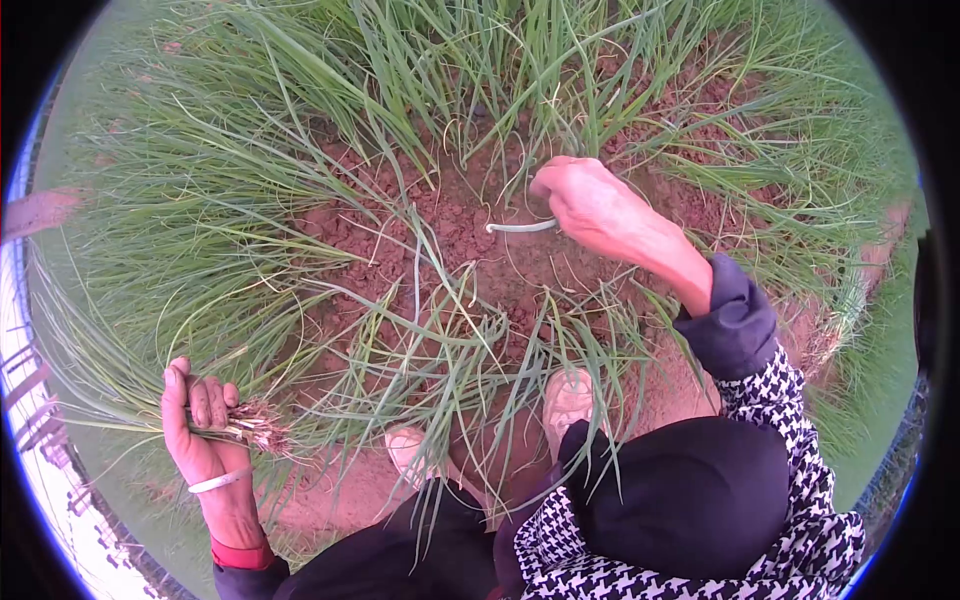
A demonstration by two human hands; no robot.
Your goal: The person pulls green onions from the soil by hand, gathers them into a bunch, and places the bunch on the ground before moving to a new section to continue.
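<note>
My left hand (205, 420) is closed around a bunch of green onions (250, 428), their pale bases and stringy roots pointing right and the long leaves trailing left. Over the bare soil, my right hand (592, 205) has its fingers curled down beside standing green onions (580, 110). What its fingertips grip, if anything, is hidden. A pale curved stalk (520, 228) extends left from under this hand.
Dense green onion plants (190, 190) surround a patch of reddish-brown soil (460, 205). Loose leaves (455, 345) droop across the ground before my shoes (568, 405). My dark-clothed knee (690, 490) rises at lower right.
</note>
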